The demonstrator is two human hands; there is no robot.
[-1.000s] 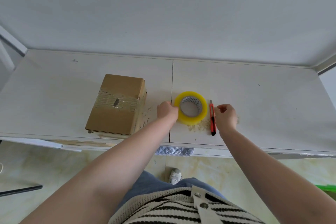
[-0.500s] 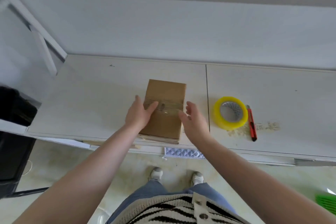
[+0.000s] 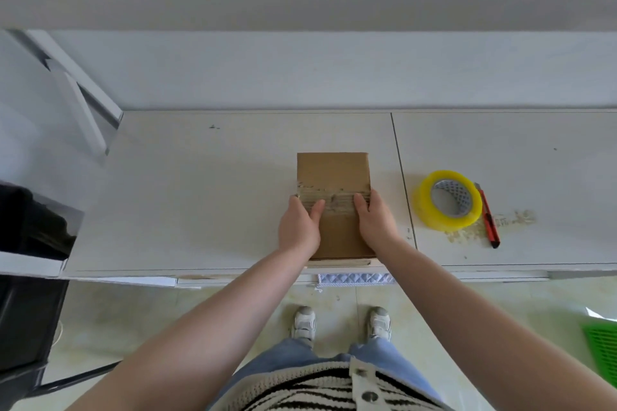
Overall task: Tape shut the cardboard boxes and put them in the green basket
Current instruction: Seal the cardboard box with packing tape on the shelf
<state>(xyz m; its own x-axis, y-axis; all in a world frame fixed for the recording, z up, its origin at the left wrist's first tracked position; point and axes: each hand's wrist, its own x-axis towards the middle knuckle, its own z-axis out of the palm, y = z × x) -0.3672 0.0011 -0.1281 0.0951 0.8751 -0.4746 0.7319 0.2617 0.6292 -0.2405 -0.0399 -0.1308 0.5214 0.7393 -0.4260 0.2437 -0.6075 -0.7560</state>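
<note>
On the white table (image 3: pixel 207 197), left hand (image 3: pixel 298 227) and right hand (image 3: pixel 375 222) grip the cardboard box (image 3: pixel 334 170) sides, thumbs on top; tape roll (image 3: pixel 447 199) lies right of it.

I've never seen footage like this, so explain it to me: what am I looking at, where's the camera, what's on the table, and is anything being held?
No machine here: a camera worn on a person's head looks down at their own arms. The left hand and right hand grip the sides of a cardboard box, which has tape across its top. It sits on a white table. To its right lie a yellow tape roll and a red utility knife, both untouched. A green basket shows on the floor at the right edge.
</note>
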